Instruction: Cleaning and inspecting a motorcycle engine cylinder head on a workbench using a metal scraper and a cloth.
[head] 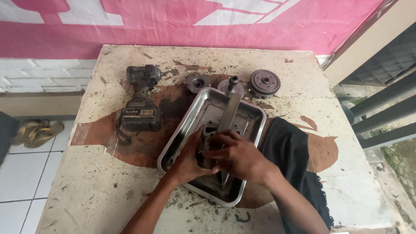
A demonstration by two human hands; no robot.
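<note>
The table (pixel 108 182) is cream, speckled with dark flecks, and broken by large rust-brown patches where the coating has worn off. The tray (pixel 186 119) is bright silver with a grey, grimy floor. The drill (pixel 141 102) is dark grey to black — a small yellowish label sits on its battery. Three round parts lie behind the tray: a dull grey hub (pixel 197 81), a silvery disc (pixel 231 85) and a dark gear (pixel 264 82) with a brownish face. The cloth (pixel 290 151) is plain black. The banner (pixel 173 26) is pink with white shapes. The floor tiles (pixel 21 173) are white — the sandals (pixel 37 132) on them olive-tan.
</note>
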